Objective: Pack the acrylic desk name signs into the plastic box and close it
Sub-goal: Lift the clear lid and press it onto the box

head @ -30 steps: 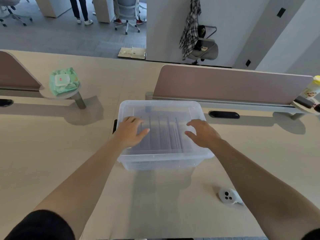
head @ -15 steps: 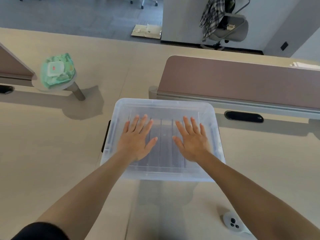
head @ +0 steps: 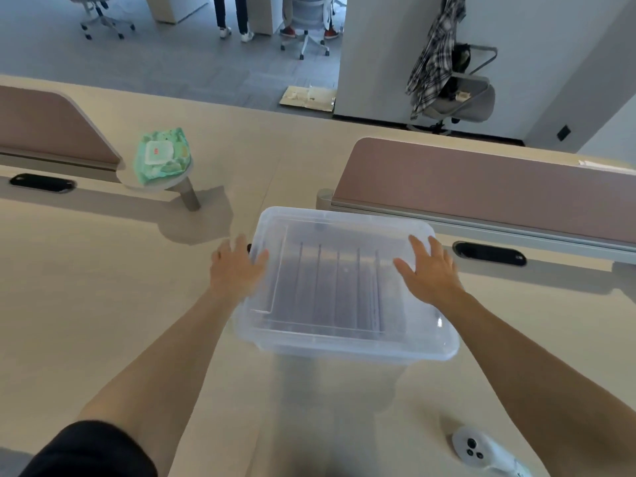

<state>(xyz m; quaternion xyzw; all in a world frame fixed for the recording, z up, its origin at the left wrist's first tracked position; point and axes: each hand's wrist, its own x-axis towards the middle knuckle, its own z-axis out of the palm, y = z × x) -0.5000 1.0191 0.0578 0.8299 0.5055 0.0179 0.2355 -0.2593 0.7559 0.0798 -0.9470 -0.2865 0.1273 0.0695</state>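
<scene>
From the head camera, looking down: a clear plastic box (head: 344,287) is sitting on a pale desk (head: 103,304), just in front of a pink-brown divider panel (head: 481,187) on the far right. Its see-through lid (head: 347,342) is lying on top, and through it the name signs (head: 337,284) are showing as a row of upright clear sheets standing on edge inside.

The left hand (head: 235,270) is resting at the box's left edge, fingers spread and loose, thumb lying over the lid's rim. The right hand (head: 430,270) is lying flat and open on the lid near its far right corner. Neither hand is gripping anything; the box is sitting between them.

A green wipes packet (head: 161,154) is resting on a small round shelf at the far left. A white controller (head: 481,449) is lying on the desk at the near right.
</scene>
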